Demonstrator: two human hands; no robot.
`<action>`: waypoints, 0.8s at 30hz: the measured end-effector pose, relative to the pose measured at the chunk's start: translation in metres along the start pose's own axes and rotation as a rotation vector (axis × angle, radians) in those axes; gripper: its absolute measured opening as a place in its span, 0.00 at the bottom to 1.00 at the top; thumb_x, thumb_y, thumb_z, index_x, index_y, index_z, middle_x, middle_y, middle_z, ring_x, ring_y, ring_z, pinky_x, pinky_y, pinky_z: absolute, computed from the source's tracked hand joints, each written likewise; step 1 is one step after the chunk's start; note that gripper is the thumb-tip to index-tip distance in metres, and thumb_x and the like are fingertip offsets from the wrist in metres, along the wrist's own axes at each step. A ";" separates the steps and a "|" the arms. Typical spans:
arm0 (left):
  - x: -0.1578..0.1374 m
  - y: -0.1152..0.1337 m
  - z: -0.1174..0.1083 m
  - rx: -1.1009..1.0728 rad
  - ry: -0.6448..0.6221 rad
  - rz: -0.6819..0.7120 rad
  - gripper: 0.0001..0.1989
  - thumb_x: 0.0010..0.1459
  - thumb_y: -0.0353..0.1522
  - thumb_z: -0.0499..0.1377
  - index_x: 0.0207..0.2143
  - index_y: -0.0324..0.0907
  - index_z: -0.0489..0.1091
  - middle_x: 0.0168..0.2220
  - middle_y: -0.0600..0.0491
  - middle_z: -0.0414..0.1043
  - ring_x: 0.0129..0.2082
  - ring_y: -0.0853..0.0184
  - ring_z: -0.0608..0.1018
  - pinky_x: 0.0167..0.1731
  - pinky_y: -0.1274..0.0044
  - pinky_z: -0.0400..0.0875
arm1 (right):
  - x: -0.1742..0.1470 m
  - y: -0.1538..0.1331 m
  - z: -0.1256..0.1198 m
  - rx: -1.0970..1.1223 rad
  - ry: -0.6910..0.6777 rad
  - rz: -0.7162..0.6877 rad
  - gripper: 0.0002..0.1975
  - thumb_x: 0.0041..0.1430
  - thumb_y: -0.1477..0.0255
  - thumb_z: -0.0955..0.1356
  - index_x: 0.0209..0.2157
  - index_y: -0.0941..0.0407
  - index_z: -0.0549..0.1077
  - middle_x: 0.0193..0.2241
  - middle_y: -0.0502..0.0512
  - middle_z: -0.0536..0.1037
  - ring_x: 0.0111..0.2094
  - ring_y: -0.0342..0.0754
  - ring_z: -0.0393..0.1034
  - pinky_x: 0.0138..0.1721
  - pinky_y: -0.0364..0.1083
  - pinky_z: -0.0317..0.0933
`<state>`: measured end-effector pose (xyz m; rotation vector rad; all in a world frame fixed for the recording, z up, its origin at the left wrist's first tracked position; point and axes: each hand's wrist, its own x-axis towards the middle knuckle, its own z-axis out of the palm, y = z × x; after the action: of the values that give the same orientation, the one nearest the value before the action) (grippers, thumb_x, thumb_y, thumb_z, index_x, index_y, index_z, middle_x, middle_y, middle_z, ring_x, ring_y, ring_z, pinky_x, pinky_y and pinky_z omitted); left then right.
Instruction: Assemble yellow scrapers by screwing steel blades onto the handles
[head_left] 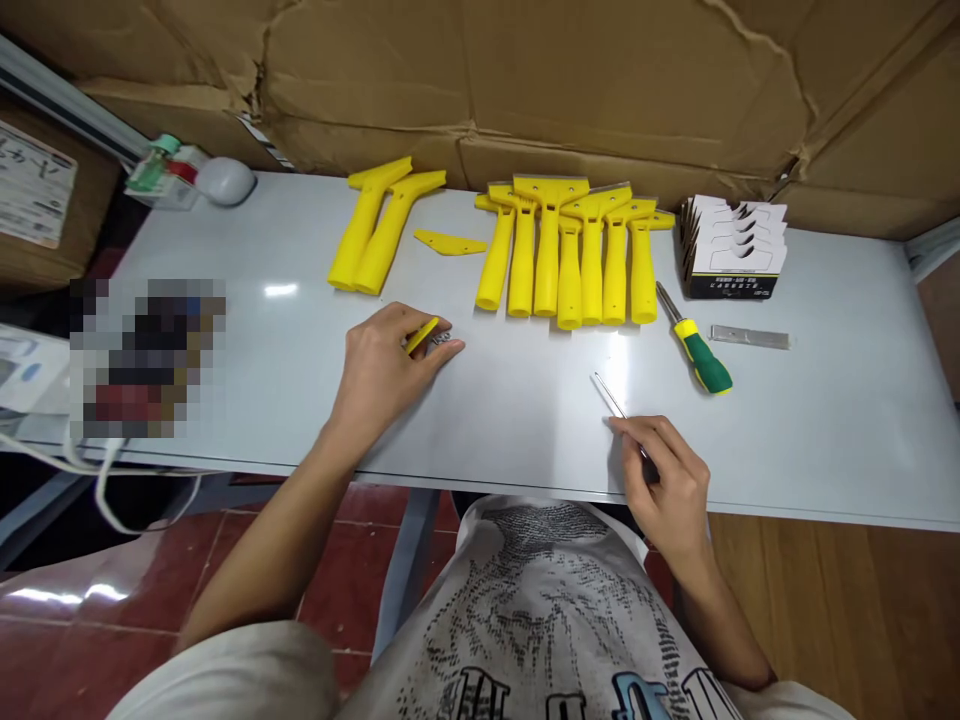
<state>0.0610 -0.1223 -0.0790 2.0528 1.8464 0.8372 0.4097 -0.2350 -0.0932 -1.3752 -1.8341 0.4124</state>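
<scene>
So your left hand [390, 365] is closed on a small yellow piece [422, 336], out over the middle of the bench [840, 420], and your fingers cover most of it. There's a greyish bit [441, 338] peeking out by those fingertips, maybe metal, but it's too small to swear to. Your right hand [667, 485] is clamped on a thin-shafted tool [611, 396] near the front edge, shaft angled toward the far left, handle mostly buried in your grip. The thing near the bench's left end is pixelated out, so no clue there.

Counting up: seven yellow scrapers [548, 250] bunched along the back edge, heads overlapping, plus two yellow handles [386, 225] leaning together further left. One loose yellow plate [450, 243] lies between the two groups. Toward the right end you've got one green-and-yellow screwdriver [705, 360], one flat clear-grey strip [750, 337] just beside it, and a batch of black-and-white cards [735, 260] at the back, overlapping too much to count.
</scene>
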 end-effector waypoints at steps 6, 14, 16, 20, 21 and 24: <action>0.020 -0.013 -0.024 0.153 0.031 -0.025 0.28 0.71 0.41 0.61 0.68 0.40 0.79 0.50 0.44 0.76 0.55 0.52 0.81 0.62 0.58 0.79 | 0.001 0.000 -0.001 0.016 0.010 -0.025 0.17 0.73 0.86 0.67 0.54 0.57 0.83 0.44 0.54 0.84 0.43 0.45 0.81 0.43 0.46 0.75; 0.105 0.011 -0.048 0.060 -0.036 -0.047 0.17 0.69 0.41 0.59 0.43 0.38 0.83 0.38 0.50 0.80 0.40 0.64 0.79 0.54 0.65 0.82 | 0.001 0.002 0.001 0.023 0.020 -0.061 0.17 0.73 0.86 0.67 0.53 0.57 0.83 0.43 0.55 0.84 0.41 0.45 0.81 0.41 0.46 0.75; 0.115 0.016 -0.047 -0.096 -0.021 -0.141 0.18 0.71 0.44 0.62 0.43 0.38 0.81 0.37 0.51 0.81 0.35 0.67 0.79 0.47 0.69 0.84 | 0.001 0.002 0.001 0.027 0.030 -0.058 0.17 0.73 0.86 0.66 0.53 0.58 0.83 0.42 0.55 0.84 0.41 0.45 0.81 0.40 0.45 0.76; 0.123 0.009 -0.042 -0.319 -0.113 -0.208 0.16 0.79 0.39 0.59 0.43 0.36 0.80 0.38 0.47 0.83 0.33 0.69 0.80 0.53 0.63 0.85 | 0.001 0.002 0.001 0.025 0.040 -0.057 0.17 0.73 0.86 0.66 0.53 0.58 0.82 0.42 0.55 0.84 0.40 0.45 0.81 0.39 0.46 0.76; 0.124 0.008 -0.041 -0.335 -0.136 -0.216 0.15 0.79 0.35 0.58 0.43 0.35 0.80 0.37 0.47 0.84 0.34 0.69 0.81 0.58 0.60 0.83 | 0.001 0.002 0.001 0.025 0.038 -0.059 0.17 0.73 0.86 0.66 0.53 0.58 0.82 0.41 0.55 0.84 0.40 0.45 0.81 0.39 0.46 0.76; 0.124 0.012 -0.043 -0.285 -0.141 -0.270 0.10 0.73 0.29 0.63 0.49 0.32 0.82 0.37 0.50 0.85 0.41 0.65 0.86 0.65 0.54 0.79 | 0.002 0.002 -0.001 0.029 0.027 -0.058 0.17 0.72 0.87 0.66 0.52 0.58 0.83 0.41 0.56 0.84 0.41 0.46 0.82 0.39 0.46 0.76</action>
<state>0.0502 -0.0117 -0.0080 1.6061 1.7607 0.8062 0.4115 -0.2328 -0.0936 -1.2984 -1.8340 0.3871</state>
